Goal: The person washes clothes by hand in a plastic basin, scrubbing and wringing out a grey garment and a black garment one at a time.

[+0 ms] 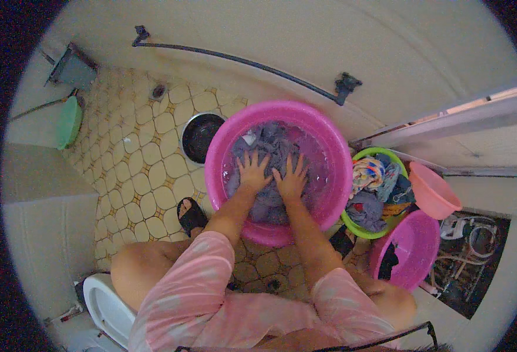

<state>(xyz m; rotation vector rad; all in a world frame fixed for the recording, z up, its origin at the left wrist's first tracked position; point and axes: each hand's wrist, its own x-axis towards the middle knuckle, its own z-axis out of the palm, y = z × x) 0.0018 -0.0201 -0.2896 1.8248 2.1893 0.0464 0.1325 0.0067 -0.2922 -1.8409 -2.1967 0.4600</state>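
Observation:
A large pink tub (214,182) stands on the floor between my feet, with grey-purple cloth (267,208) lying wet in water inside it. My left hand (253,173) rests on the cloth with its fingers spread. Beside it my right hand (292,180) also lies flat on the cloth, fingers apart. Neither hand grips anything. A small whitish piece (249,138) shows on the cloth beyond my left fingertips; its kind cannot be made out.
At right, a lime-green basin (379,234) is heaped with mixed clothes (379,182). Near it are a salmon basin (435,190) and a pink basin (421,246) holding dark cloth. A dark-bottomed round pan (202,139) sits left of the tub. A dark rail (235,58) runs along the wall.

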